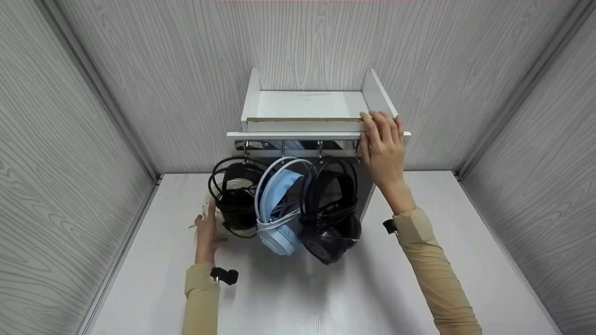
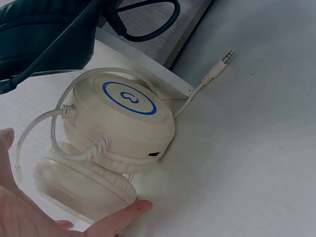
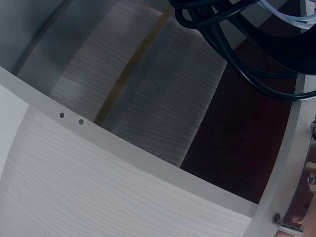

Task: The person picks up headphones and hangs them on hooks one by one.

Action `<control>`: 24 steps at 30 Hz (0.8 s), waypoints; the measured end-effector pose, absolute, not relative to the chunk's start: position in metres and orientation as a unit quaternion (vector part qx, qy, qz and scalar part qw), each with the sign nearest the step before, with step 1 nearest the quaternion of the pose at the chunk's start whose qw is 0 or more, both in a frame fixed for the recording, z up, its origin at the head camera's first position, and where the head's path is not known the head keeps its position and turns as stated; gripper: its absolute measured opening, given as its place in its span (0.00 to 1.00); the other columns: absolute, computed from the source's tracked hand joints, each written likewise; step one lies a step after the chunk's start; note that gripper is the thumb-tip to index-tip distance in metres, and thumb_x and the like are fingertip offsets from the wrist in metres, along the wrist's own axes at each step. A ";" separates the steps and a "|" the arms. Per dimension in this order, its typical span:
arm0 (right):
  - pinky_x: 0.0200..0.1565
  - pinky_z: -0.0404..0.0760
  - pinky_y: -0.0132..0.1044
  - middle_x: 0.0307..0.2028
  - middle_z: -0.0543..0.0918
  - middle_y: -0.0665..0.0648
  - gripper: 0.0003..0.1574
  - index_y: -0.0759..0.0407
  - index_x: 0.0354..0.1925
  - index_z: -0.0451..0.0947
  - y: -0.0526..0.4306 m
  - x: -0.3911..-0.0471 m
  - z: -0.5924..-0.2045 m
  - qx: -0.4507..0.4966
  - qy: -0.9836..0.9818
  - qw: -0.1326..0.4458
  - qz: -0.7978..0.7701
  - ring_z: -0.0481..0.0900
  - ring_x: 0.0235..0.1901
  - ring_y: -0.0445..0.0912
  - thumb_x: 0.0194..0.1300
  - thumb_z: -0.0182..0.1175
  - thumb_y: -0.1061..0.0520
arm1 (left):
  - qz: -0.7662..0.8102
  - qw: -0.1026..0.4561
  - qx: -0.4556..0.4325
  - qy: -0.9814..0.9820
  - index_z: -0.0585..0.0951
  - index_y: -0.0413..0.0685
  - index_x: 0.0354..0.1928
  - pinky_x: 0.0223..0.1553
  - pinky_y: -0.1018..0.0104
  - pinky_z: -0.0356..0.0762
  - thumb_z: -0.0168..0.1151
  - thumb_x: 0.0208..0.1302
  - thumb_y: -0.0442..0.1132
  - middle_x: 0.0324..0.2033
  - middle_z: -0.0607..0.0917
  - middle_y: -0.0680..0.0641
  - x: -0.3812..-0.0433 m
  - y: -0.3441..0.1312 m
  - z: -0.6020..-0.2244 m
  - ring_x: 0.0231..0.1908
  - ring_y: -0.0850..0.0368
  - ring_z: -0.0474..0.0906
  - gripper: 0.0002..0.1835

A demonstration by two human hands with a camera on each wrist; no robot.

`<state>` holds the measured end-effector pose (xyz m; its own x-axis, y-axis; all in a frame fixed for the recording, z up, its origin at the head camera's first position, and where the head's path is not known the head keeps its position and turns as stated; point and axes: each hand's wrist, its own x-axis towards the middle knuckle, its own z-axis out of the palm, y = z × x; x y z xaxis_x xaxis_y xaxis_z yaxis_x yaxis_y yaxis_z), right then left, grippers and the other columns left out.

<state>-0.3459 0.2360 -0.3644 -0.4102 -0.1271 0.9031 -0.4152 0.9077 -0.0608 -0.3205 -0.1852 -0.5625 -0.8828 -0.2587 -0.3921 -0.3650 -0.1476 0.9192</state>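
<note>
My left hand (image 1: 207, 230) is beside the lower left of a rack, its fingers spread around white headphones (image 2: 118, 123). These headphones have a blue logo and a loose plug; in the head view black headphones (image 1: 237, 204) mostly hide them. One left fingertip reaches the lower ear cup's edge; whether it touches is unclear. My right hand (image 1: 384, 149) grips the upper right corner of the white rack (image 1: 307, 125), fingers over the top edge and thumb at the front. Light blue headphones (image 1: 279, 232) and another black pair (image 1: 326, 242) hang from hooks.
Metal hooks (image 1: 320, 148) line the rail under the rack's top tray (image 1: 312, 104). Below stands a white tabletop (image 1: 288, 302). Grey wood-grain panels (image 1: 186, 70) enclose the back and both sides. The white headphones' plug (image 2: 219, 66) lies near the rack's lower edge.
</note>
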 end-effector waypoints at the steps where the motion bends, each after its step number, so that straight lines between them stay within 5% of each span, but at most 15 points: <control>1: 0.72 0.50 0.50 0.60 0.74 0.57 0.24 0.49 0.64 0.69 0.236 -0.346 -0.365 0.164 -0.827 0.519 0.140 0.66 0.64 0.51 0.72 0.46 0.50 | 0.718 0.035 -0.244 0.651 0.28 0.48 0.74 0.55 0.36 0.70 0.45 0.58 0.74 0.74 0.34 0.35 -0.323 -0.185 -0.563 0.72 0.32 0.45 0.58; 8: 0.72 0.50 0.49 0.60 0.74 0.56 0.24 0.48 0.64 0.69 0.236 -0.347 -0.366 0.160 -0.827 0.521 0.138 0.66 0.64 0.51 0.73 0.47 0.50 | 0.760 0.049 -0.264 0.592 0.27 0.48 0.73 0.63 0.38 0.62 0.52 0.64 0.59 0.74 0.30 0.39 -0.327 -0.186 -0.566 0.73 0.39 0.35 0.54; 12: 0.72 0.51 0.49 0.60 0.74 0.56 0.24 0.48 0.64 0.69 0.236 -0.346 -0.364 0.158 -0.826 0.523 0.140 0.66 0.65 0.50 0.72 0.47 0.49 | 0.770 0.073 -0.258 0.580 0.29 0.46 0.74 0.66 0.40 0.58 0.55 0.63 0.60 0.74 0.30 0.40 -0.325 -0.191 -0.564 0.74 0.39 0.33 0.56; 24: 0.72 0.51 0.49 0.59 0.74 0.55 0.24 0.48 0.64 0.69 0.236 -0.347 -0.365 0.157 -0.826 0.522 0.140 0.66 0.65 0.50 0.72 0.46 0.49 | 0.797 0.090 -0.250 0.542 0.57 0.43 0.72 0.65 0.43 0.63 0.60 0.64 0.50 0.74 0.45 0.40 -0.323 -0.197 -0.564 0.72 0.43 0.51 0.39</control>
<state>-0.3475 0.2355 -0.3655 -0.4047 -0.1138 0.9074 -0.4059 0.9115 -0.0667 -0.3235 -0.1970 -0.5636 -0.8593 -0.1276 -0.4953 -0.4138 -0.3955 0.8199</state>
